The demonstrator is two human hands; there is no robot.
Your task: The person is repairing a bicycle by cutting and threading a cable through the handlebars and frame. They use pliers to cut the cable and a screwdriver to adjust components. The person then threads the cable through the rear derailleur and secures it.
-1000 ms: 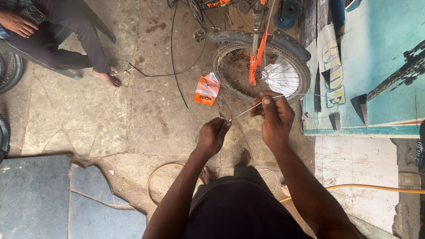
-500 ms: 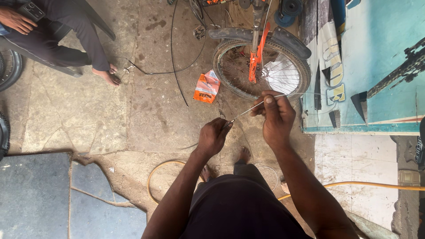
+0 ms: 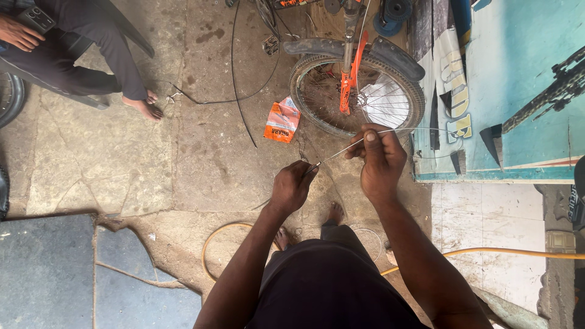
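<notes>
I stand over a stone floor and hold a thin steel cable point(image 3: 334, 156) stretched between both hands. My left hand point(image 3: 291, 187) pinches its lower end, where a small dark tip shows. My right hand point(image 3: 379, 159) grips the cable higher up, thumb on top, and the wire runs on to the right past the hand. Just beyond my hands stands a bicycle front wheel point(image 3: 359, 91) with a black mudguard and an orange fork point(image 3: 348, 79).
An orange packet point(image 3: 281, 120) lies on the floor left of the wheel. Black cables point(image 3: 239, 91) trail across the stone. A seated person's leg and bare foot point(image 3: 141, 105) are at upper left. A yellow hose point(image 3: 518, 252) runs at right, by a painted blue board point(image 3: 518, 91).
The view has shifted slightly, so the wheel sits lower in the frame. My hands keep the same grip on the cable, with hardly any movement.
</notes>
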